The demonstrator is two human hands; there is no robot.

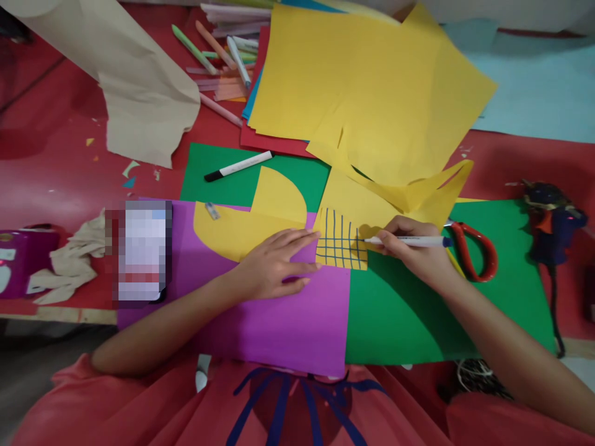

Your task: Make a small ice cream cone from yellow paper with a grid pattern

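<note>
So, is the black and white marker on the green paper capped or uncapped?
Capped. The marker lies flat on the green paper, untouched by either hand, and its black cap covers the left end; no bare tip shows.

Craft corner at a red surface [56,167], strewn with coloured paper sheets [372,80], markers [218,52], scissors [474,248], a glue gun [551,223] and paper scraps [69,260].

A yellow paper piece [341,238] with a blue drawn grid lies flat, a white marker [409,241] tip touching it.
</note>
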